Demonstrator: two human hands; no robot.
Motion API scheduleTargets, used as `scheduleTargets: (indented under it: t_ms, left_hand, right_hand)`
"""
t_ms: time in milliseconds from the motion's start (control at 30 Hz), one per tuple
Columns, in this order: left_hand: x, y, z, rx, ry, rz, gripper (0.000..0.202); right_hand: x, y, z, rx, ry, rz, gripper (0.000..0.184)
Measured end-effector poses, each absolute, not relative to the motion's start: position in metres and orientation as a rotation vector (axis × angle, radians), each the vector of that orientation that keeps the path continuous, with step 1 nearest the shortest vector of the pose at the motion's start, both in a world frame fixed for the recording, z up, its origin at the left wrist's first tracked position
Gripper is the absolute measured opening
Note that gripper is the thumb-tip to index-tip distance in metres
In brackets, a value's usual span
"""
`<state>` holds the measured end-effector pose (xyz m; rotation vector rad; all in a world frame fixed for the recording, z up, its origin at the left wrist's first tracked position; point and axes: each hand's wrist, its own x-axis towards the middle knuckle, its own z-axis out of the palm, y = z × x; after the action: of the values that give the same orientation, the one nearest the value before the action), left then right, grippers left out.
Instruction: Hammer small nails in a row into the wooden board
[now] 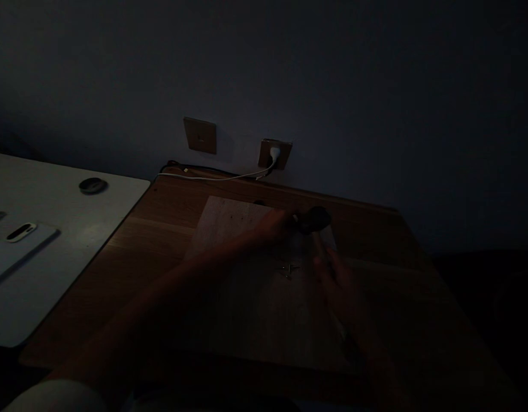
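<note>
The light is very dim. My right hand [334,280] is closed round the wooden handle of a hammer [318,246], whose dark head [314,220] is raised over the far right part of a wooden board [246,297]. Close to the left of that head, my left hand [274,225] rests low over the board with its fingers drawn together. Anything between those fingertips is lost in the dark. A few loose nails [289,268] lie on the board between my hands. Small dark marks [242,217] dot the board's far left part.
Beneath the board is a wooden table [139,252]. At left, a white table [87,240] bears a phone [19,246] and a round dark lid-like object [92,185]. A white cable [221,178] runs along the back edge to a wall socket [276,154]; a second plate [200,136] is beside it.
</note>
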<state>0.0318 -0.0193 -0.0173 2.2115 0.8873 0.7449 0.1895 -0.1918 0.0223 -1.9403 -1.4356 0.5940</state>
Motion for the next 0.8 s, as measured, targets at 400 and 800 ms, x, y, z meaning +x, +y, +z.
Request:
scheduleTargets:
  t_ms: [400, 800]
  left_hand:
    - [0.033, -0.019, -0.025, 2.165, 0.838, 0.859, 0.045]
    - [-0.025, -0.038, 0.020, 2.609, 0.696, 0.478, 0.036]
  right_hand:
    - [0.179, -0.193, 0.031, -2.004, -1.539, 0.555, 0.069]
    - [0.187, -0.209, 0.020, -2.006, -1.380, 0.684, 0.072]
